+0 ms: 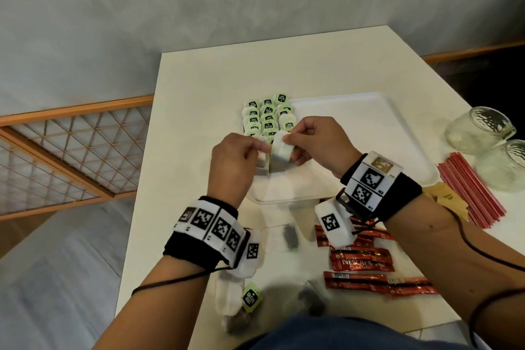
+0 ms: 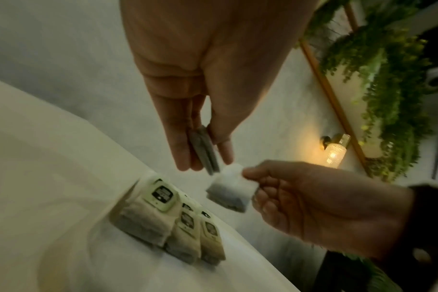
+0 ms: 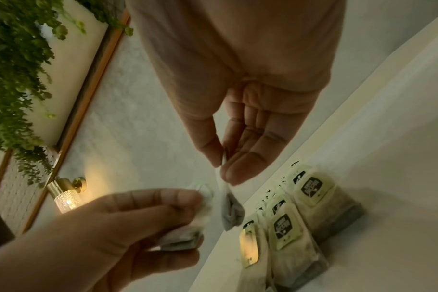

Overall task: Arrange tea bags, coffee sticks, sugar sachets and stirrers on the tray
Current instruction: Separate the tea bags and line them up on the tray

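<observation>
— Where are the tea bags right now?

— Two are in the air above the tray's left side. The left hand pinches one tea bag between thumb and fingers; the right hand pinches the top edge of the other bag, which hangs down from its fingertips. The two bags sit just beside each other, nearly touching.

— And the rest?

— Rows of bags with green tags lie overlapped in the tray's far left corner, in about three columns. Loose bags lie on the table near its front edge, under the wrists.

— Coffee?

— Red coffee sticks lie scattered on the table in front of the tray, toward the right.

— Stirrers and sugar?

— A bundle of red stirrers lies off the tray's right edge, with brown sachets partly under it. Two glass jars lie on their sides beyond, at the table's right edge.
</observation>
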Demonstrator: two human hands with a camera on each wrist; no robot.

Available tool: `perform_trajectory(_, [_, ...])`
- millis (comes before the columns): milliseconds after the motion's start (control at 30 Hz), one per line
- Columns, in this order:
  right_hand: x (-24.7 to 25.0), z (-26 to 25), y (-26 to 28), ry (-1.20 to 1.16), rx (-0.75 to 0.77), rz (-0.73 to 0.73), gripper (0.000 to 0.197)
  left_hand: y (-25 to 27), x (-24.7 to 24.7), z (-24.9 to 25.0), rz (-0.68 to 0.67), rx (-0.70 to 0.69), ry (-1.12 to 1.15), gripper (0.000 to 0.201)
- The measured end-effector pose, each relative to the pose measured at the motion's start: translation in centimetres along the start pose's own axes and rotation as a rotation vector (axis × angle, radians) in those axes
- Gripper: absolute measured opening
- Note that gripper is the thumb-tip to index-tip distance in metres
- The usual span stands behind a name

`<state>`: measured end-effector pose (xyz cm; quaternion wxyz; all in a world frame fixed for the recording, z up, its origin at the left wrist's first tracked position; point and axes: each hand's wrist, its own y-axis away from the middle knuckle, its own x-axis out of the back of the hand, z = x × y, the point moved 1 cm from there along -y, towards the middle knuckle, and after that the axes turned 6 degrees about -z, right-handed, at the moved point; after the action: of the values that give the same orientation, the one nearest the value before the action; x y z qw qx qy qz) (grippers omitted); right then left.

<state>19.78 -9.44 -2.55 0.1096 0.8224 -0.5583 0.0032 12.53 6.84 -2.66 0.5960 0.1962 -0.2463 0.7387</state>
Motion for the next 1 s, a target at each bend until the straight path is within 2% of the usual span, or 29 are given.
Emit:
perform_trajectory(67, [-0.5,-0.1,0.1,0.017,0.014,-0.003,0.012,0.0,-0.7,0.5,-0.02,-0.037,-0.111,0.032])
perform_trajectory(133, [-0.7,-0.2,0.2,0.007,0.026,-0.028,0.012,0.1,-1.3,0.9,-0.041,-0.053,-0.119,0.027])
perform_trajectory(200, [-0.7,-0.3,0.3,-0.018,0.03,-0.053,0.016,0.2,-1.5,1.2,-0.051,-0.022,-0.051,0.022])
perform_trajectory(300, [-0.5,-0.7,0.6,-0.061,0.014,-0.099,0.023,0.1,-1.4,1.0,-0.08,0.12,0.12,0.014])
perform_trajectory(400, [-0.2,-1.1,0.9,-0.087,0.0,-0.144,0.023,-0.1,-1.3,0.4,-0.122,0.167,0.204,0.005])
perform_trajectory(567, [0.7,-0.8,0.7,-0.029,0.069,-0.081,0.015,-0.4,-0.6,-0.3,-0.14,0.203,0.272,0.015])
perform_trajectory(767, [0.6,-0.8,0.8,0.046,0.064,-0.192,0.016,-0.5,-0.5,-0.5,-0.187,0.18,0.189,0.015])
perform_trajectory(1000, [1.4,-1.4,0.3,0.08,0.055,-0.199,0.005,-0.8,0.6,-0.2,-0.145,0.151,0.216,0.008])
